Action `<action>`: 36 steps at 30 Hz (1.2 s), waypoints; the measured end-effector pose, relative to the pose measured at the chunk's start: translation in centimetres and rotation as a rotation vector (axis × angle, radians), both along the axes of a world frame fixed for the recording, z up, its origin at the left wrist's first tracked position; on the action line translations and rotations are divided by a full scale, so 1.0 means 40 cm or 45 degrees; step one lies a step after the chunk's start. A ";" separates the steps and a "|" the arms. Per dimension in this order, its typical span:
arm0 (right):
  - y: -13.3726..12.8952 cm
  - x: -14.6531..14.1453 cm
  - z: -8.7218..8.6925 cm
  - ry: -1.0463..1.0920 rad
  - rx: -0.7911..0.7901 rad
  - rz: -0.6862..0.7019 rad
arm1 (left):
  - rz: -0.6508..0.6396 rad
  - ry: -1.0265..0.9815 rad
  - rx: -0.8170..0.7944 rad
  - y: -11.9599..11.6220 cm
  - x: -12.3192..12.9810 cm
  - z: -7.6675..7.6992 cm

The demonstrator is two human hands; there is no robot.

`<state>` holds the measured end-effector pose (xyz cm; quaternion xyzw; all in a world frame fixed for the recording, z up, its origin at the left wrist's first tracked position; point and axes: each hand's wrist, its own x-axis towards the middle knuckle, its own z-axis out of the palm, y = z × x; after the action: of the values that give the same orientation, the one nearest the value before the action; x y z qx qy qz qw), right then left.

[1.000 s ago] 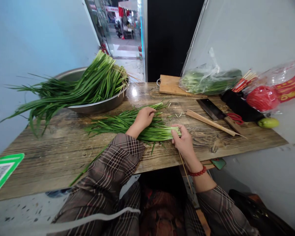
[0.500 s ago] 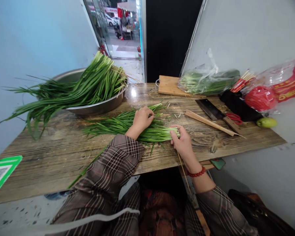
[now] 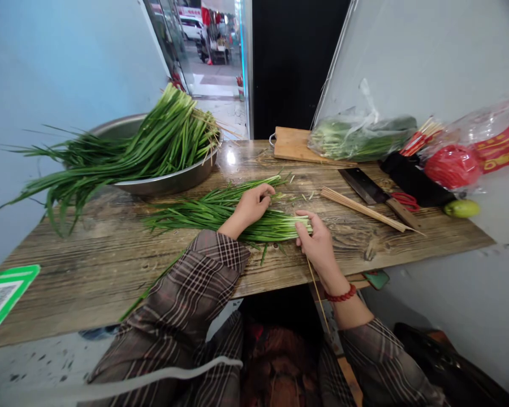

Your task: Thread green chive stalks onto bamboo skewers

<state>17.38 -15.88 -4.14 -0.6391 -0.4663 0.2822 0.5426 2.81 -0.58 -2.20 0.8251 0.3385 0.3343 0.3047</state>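
Note:
A pile of green chives (image 3: 186,216) with pale stem ends lies across the wooden table. My right hand (image 3: 318,242) is closed at the white ends of the near bunch, thumb on the near side and fingers on the far side. A thin bamboo skewer (image 3: 317,288) slants down from under that hand past the table edge. My left hand (image 3: 253,208) rests over the middle of the pile, its fingers curled toward the thumb near the farther stems. What its fingertips hold, if anything, is hidden.
A metal basin (image 3: 165,185) heaped with chives stands back left. To the right lie bundled skewers (image 3: 360,209), a cleaver (image 3: 367,186), a cutting board (image 3: 290,144), bagged greens (image 3: 360,138) and a green fruit (image 3: 462,208). A QR-code card (image 3: 8,299) is at the left edge.
My left hand has shifted slightly right over the chives, its fingertips reaching a little farther. My right hand stays at the stem ends, barely moved. The view has tilted slightly.

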 end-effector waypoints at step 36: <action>-0.006 -0.005 0.011 -0.020 0.062 0.043 | -0.164 -0.091 -0.231 -0.104 0.030 0.083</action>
<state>17.19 -16.14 -3.69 -0.6199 -0.4882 0.2748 0.5495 3.99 -4.76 1.11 0.8017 0.3024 0.3112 0.4110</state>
